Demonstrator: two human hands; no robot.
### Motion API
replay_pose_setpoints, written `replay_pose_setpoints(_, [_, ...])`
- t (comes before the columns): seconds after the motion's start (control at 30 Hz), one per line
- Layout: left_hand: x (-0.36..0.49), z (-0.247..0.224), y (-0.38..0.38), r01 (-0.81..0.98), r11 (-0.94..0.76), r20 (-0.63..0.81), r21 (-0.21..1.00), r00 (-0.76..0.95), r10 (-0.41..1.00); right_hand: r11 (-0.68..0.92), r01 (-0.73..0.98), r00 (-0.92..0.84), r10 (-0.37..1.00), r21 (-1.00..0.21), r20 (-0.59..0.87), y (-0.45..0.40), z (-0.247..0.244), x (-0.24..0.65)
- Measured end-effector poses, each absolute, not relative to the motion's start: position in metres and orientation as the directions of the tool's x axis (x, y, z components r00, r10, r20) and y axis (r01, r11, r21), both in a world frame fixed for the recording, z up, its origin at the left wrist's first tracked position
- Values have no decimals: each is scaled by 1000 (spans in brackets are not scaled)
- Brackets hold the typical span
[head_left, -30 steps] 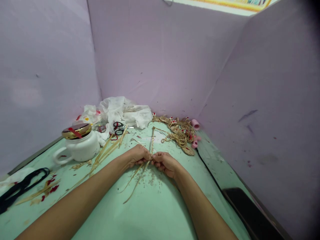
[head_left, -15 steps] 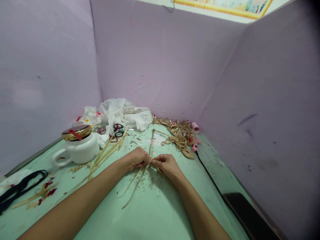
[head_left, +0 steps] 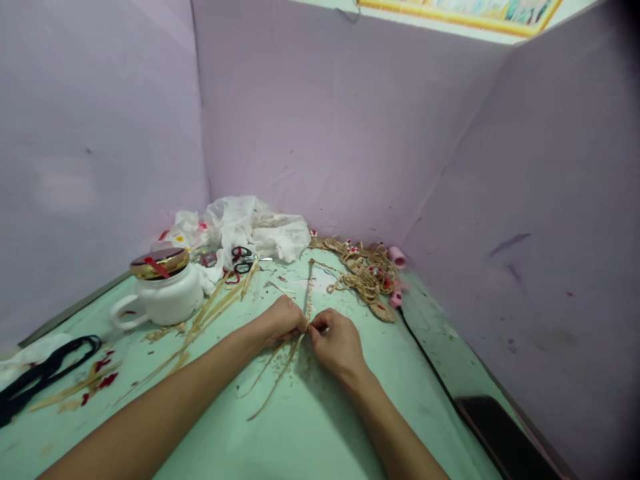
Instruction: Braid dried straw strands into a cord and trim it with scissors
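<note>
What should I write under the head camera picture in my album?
Left hand and right hand pinch a straw-coloured braid over a green table, with a white mug to the left.

left hand [head_left: 287, 317] and right hand [head_left: 338, 340] pinch a braid [head_left: 310, 290].

Decent soft light here, pale glare on L wall [head_left: 65, 190], R wall [head_left: 555, 187] dimmer, soft shadow by R hand [head_left: 341, 343] on table [head_left: 240, 443], fine detail blurry, top-R corner v dark
</note>
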State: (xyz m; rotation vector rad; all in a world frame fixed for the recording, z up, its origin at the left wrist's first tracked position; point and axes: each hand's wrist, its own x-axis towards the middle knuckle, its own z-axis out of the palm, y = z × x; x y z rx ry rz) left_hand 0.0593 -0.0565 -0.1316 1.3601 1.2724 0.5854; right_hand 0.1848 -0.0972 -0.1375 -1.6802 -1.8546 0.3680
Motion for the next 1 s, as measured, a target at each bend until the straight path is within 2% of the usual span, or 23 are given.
replay_pose_setpoints(0.13, [56,-134,-53,335,234,-339,913,301,891,319,810,-166,930,-491,329,-105,-137,183])
replay_pose_setpoints(0.27, [51,-135,-53,333,224,-341,916,349,873,336,763,-200,935,-553,293,-104,-139,186])
replay_pose_setpoints(0.37, [48,-133,-53,321,213,-333,923,387,860,286,656,-188,958,-698,216,-98,-140,190])
replay_pose_setpoints(0.5, [45,-131,-52,320,210,-330,924,387,861,206,432,-204,971,-878,128,-93,-141,192])
replay_pose_setpoints(0.6, [45,-129,-52,320,215,-335,923,393,856,59,280,-140,990,-958,19,-93,-139,190])
replay_pose_setpoints(0.73, [47,-128,-53,328,229,-341,917,343,875,-154,98,-99,981,-983,-164,-97,-133,186])
replay_pose_setpoints(0.9, [48,-127,-53,276,242,-333,930,356,873,-233,40,-78,969,-972,-235,-98,-129,184])
replay_pose_setpoints(1.0, [48,-126,-54,244,262,-341,934,380,860,-254,-57,-71,966,-966,-250,-96,-132,183])
